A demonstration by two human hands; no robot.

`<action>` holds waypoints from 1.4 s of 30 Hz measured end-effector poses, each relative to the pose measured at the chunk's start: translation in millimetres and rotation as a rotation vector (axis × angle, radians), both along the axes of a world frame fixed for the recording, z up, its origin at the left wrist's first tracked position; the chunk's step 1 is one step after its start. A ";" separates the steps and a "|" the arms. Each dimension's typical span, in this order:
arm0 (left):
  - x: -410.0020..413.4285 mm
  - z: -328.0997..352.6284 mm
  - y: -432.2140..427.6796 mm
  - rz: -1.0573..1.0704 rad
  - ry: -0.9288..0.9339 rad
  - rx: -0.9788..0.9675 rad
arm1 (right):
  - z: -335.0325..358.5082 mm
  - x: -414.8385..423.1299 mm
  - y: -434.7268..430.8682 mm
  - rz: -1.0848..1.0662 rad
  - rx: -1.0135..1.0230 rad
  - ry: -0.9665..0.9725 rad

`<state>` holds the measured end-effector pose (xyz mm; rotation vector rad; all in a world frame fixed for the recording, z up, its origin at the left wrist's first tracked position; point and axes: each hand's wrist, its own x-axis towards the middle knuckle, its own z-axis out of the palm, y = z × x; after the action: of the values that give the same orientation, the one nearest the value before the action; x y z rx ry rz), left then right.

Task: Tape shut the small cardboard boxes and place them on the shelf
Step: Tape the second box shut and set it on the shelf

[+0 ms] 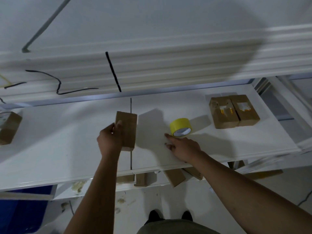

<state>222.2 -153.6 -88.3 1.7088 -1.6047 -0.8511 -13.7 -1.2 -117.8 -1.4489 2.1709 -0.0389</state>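
Note:
My left hand (109, 139) grips a small brown cardboard box (128, 129) by its left side, holding it on or just above the white table (67, 149). A roll of yellow tape (180, 127) lies on the table to the right of the box. My right hand (183, 147) is beside the roll, its index finger stretched out and touching the roll's lower left edge. Two brown boxes with labels sit side by side at the right: one box (222, 114) on the left, and its neighbour (244, 109) on the right. Another box (9, 127) lies at the far left edge.
A white shelf board (152, 65) hangs above the back of the table, with black cables (113, 71) running across it. Under the table's front edge lie several more brown boxes (174, 177). A blue bin (25, 211) stands at the lower left. My shoes (170, 216) are on the floor.

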 end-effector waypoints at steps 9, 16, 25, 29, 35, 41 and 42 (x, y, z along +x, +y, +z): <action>-10.7 10.7 41.2 -0.014 0.486 0.166 | -6.6 5.0 6.0 0.052 -0.155 0.139; -33.2 13.2 68.1 0.014 0.703 0.317 | -1.3 5.7 4.7 0.081 -0.234 0.158; -43.7 24.9 80.4 0.060 0.813 0.386 | 52.4 44.0 -2.9 -0.591 -0.807 -0.624; -53.2 37.2 89.8 -0.021 0.867 0.387 | 79.3 64.0 -18.9 -0.617 -0.757 -0.714; -62.0 54.4 92.7 0.030 0.969 0.581 | 92.6 71.2 -23.8 -0.891 -0.827 -1.082; -49.9 62.8 90.1 -0.012 1.011 0.645 | 101.7 76.1 -16.4 -0.985 -0.827 -1.280; -49.7 62.5 90.7 -0.015 0.981 0.640 | 103.2 77.4 -15.6 -1.015 -0.833 -1.282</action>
<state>172.6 -62.9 -25.8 1.2530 -0.6941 -1.9614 63.8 -16.8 -14.6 -0.1505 1.4443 -1.7924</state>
